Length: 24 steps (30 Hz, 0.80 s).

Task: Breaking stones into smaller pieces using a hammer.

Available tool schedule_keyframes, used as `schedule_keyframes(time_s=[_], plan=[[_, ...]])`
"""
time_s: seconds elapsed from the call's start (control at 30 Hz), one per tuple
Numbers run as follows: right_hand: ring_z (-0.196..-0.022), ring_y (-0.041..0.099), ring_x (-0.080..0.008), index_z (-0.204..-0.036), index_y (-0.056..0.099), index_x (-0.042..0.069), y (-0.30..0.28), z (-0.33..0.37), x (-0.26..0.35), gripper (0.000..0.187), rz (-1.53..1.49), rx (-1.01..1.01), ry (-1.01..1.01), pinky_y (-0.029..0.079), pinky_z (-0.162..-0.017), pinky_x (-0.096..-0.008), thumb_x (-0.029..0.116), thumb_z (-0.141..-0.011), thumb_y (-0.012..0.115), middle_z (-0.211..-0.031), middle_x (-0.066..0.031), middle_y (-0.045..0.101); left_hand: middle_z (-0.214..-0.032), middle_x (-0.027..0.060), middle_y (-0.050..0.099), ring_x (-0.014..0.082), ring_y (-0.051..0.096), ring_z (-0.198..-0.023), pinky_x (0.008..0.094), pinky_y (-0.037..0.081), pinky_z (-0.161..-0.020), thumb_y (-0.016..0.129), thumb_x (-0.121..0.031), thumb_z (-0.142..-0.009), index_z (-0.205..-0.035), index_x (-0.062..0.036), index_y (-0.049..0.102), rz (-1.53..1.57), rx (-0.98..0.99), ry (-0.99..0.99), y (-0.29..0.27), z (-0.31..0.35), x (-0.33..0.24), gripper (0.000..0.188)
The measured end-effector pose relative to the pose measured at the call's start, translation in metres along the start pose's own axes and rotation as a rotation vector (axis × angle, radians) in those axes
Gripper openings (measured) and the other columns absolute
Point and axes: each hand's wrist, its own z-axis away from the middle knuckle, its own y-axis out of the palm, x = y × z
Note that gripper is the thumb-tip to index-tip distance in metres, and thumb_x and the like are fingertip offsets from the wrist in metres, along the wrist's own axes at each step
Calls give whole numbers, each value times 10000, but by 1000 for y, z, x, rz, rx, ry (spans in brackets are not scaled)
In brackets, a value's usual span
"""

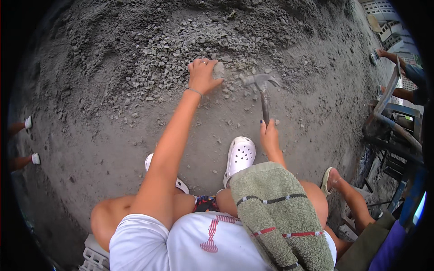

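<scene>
My left hand [203, 74], with a ring and a thin bracelet, reaches out to the edge of a pile of broken stones [181, 54]. Its thumb and forefinger close around a pale grey stone [219, 70] near the ground. In my right hand [270, 137] is a claw hammer [265, 104], gripped by its dark handle. The hammer's metal head is just right of the stone, apart from it, with the claw pointing right.
A green towel [275, 198] hangs over my right side, above my white clogs [240, 156]. Grey sand [90, 27] rises behind the stones. At right are a metal frame [398, 122], hollow blocks [379, 9] and other people's limbs [352, 194]. Another person's feet [35, 159] show at left.
</scene>
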Motion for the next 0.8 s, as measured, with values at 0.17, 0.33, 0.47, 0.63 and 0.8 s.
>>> schedule_keyframes(time_s=[0.17, 0.33, 0.47, 0.63, 0.8], plan=[[-604, 512, -423, -850, 414, -17, -9, -22, 34, 276, 151, 269, -107, 377, -535, -478, 257, -823, 431, -621, -244, 527, -895, 98, 564, 216, 494, -837, 330, 371, -774, 692, -370, -584, -1009, -42, 537, 545, -403, -455, -16, 9, 21, 559], [-627, 517, -418, -828, 440, -25, -21, 6, 56, 287, 7, 139, -90, 382, -554, -471, 262, -822, 432, -621, -236, 530, -881, 74, 553, 107, 512, -776, 219, 411, -682, 691, -217, -655, -1022, 72, 480, 1088, -591, -462, -69, -3, 13, 512], [-602, 521, -384, -801, 448, -22, 21, -20, -7, 286, 146, 93, -44, 377, -510, -424, 262, -829, 426, -617, -218, 529, -863, 64, 548, 88, 504, -762, 193, 395, -671, 658, -164, -696, -1049, 90, 444, 1246, -654, -450, -93, -13, 5, 485], [-543, 515, -330, -771, 436, -15, -26, -36, 41, 269, 25, 243, 60, 364, -470, -381, 245, -838, 415, -591, -189, 515, -856, 52, 542, 82, 494, -761, 194, 390, -671, 666, -169, -687, -1040, 81, 454, 1242, -655, -433, -98, 2, 8, 482], [-528, 511, -324, -827, 406, -3, -23, -4, 64, 237, -138, 8, -51, 369, -472, -380, 233, -842, 406, -598, -176, 511, -852, 55, 545, 82, 494, -762, 193, 394, -672, 664, -172, -688, -1038, 80, 456, 1223, -630, -488, -88, 6, 9, 479]])
